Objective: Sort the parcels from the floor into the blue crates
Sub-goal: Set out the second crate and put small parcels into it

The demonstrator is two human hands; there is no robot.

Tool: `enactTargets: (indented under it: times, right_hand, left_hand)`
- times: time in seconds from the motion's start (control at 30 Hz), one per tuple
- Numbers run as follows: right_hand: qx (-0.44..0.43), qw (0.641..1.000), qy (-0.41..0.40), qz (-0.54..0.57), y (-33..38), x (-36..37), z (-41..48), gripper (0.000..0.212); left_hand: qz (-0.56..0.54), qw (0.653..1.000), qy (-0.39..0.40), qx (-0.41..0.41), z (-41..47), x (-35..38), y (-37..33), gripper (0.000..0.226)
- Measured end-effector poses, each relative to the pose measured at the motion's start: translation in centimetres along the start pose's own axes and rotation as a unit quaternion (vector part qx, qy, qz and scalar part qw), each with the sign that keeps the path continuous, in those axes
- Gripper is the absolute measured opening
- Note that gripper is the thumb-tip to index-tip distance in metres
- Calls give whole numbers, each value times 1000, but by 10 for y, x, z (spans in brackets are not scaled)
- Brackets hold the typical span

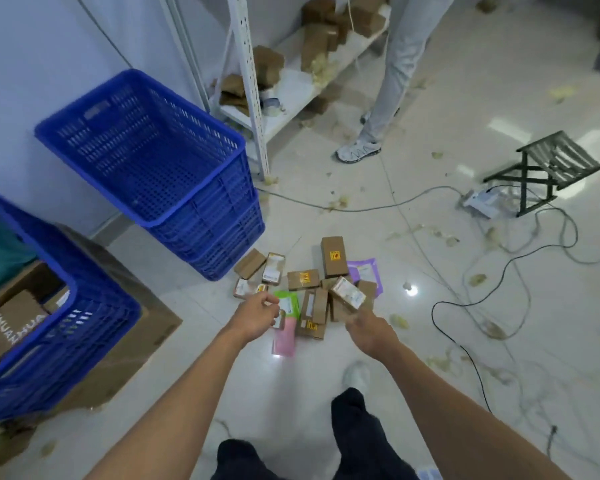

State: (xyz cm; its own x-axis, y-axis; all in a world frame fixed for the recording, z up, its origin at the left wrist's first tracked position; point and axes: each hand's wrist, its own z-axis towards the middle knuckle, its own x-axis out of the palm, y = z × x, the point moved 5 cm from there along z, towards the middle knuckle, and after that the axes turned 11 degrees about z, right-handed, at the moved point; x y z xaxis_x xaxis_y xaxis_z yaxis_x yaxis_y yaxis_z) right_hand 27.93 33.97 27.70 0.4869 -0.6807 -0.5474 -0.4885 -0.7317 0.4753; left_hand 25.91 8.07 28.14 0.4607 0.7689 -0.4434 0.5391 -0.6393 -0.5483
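Observation:
A pile of parcels lies on the white floor: several brown boxes such as the one (pixel 334 255) at the back, a green parcel (pixel 289 301), a pink parcel (pixel 284 341) and a purple parcel (pixel 363 270). My right hand (pixel 366 329) grips a labelled brown box (pixel 348 295), tilted over the pile's right side. My left hand (pixel 257 315) hovers by the green parcel with loosely curled fingers; I see nothing in them. An empty blue crate (pixel 187 221) tops a stack at the left. A nearer blue crate (pixel 94 306) holds cardboard boxes.
A white shelf rack (pixel 253 109) with brown parcels stands behind the crates. Another person's leg and shoe (pixel 359 150) are beside it. A folding stool (pixel 548 171) lies tipped at the right. Cables (pixel 465 303) and packing scraps litter the floor. My legs (pixel 357 438) are below.

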Motion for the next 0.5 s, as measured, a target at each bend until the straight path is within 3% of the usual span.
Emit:
enactTargets:
  times: [0.13, 0.4, 0.5]
  right_hand:
    - [22, 999, 28, -31, -39, -28, 40, 25]
    - [43, 996, 66, -33, -82, -22, 119, 24]
    - [75, 994, 75, -30, -102, 1, 154, 37]
  left_hand:
    - [-21, 998, -22, -49, 23, 36, -15, 19]
    - [-38, 991, -36, -123, 82, 64, 23, 15]
    - [-27, 990, -38, -132, 122, 69, 43, 15]
